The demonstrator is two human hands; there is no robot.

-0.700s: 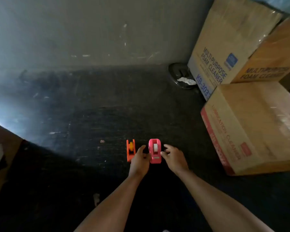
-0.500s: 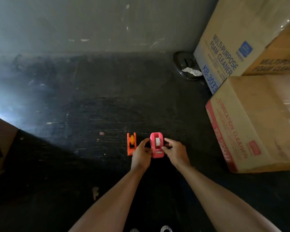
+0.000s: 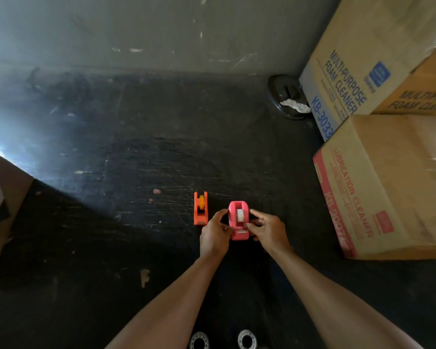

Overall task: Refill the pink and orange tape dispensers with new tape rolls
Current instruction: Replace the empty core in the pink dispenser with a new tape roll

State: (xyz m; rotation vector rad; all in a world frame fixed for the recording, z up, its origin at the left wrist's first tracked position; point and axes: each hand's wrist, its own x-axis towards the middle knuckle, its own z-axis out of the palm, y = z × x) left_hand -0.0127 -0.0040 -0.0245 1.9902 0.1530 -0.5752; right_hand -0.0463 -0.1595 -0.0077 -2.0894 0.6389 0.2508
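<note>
Head view shows cardboard boxes (image 3: 388, 192) stacked at the right of a dark surface (image 3: 136, 147). Near its front edge the pink tape dispenser (image 3: 239, 220), a white roll seated inside, is clasped on both flanks: left hand (image 3: 215, 233) and right hand (image 3: 269, 230) each close fingers against its sides. Just left stands the orange tape dispenser (image 3: 200, 208), untouched, and two tape rolls (image 3: 247, 339) lie at the bottom edge.
</note>
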